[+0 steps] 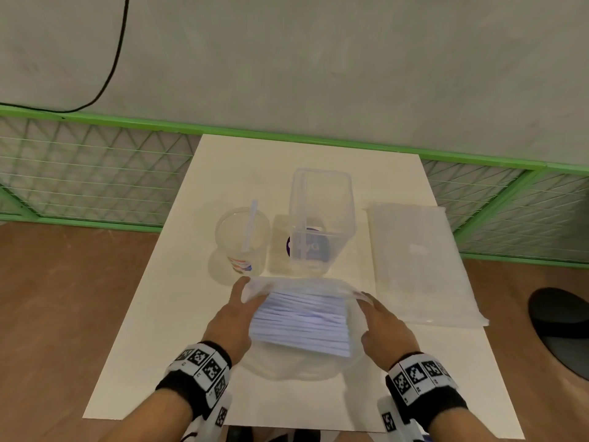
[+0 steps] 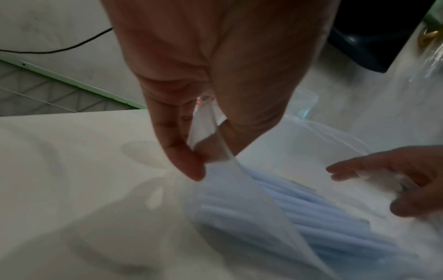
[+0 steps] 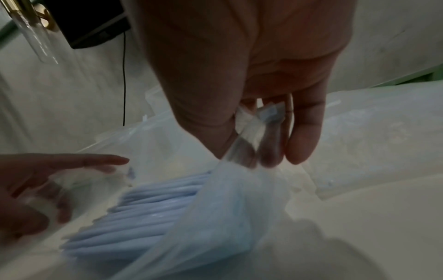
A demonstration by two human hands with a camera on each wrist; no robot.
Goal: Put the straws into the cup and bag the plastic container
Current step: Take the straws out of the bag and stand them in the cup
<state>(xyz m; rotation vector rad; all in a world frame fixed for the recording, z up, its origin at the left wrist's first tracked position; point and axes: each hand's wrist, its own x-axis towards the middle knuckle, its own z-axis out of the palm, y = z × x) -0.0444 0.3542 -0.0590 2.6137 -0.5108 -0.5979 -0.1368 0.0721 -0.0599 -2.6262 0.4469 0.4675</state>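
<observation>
Fingers (image 2: 191, 166) of the left hand (image 1: 231, 317) pinch the left edge of the clear bag of straws (image 1: 301, 320); the right hand (image 1: 385, 323) pinches its right edge, the bag held between them just above the white table (image 1: 153, 330). Behind it stand the cup (image 1: 240, 240), holding one straw (image 1: 250, 226), and the plastic container (image 1: 322, 215). A stack of bags (image 1: 420, 263) lies at right. A green mesh fence (image 1: 89, 173) and grey wall (image 1: 318, 59) stand beyond.

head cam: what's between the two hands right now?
The clear bag of straws, stretched between them: the left hand pinches one top corner, the right hand the other. The head view shows it; both wrist views confirm the pinches.
</observation>
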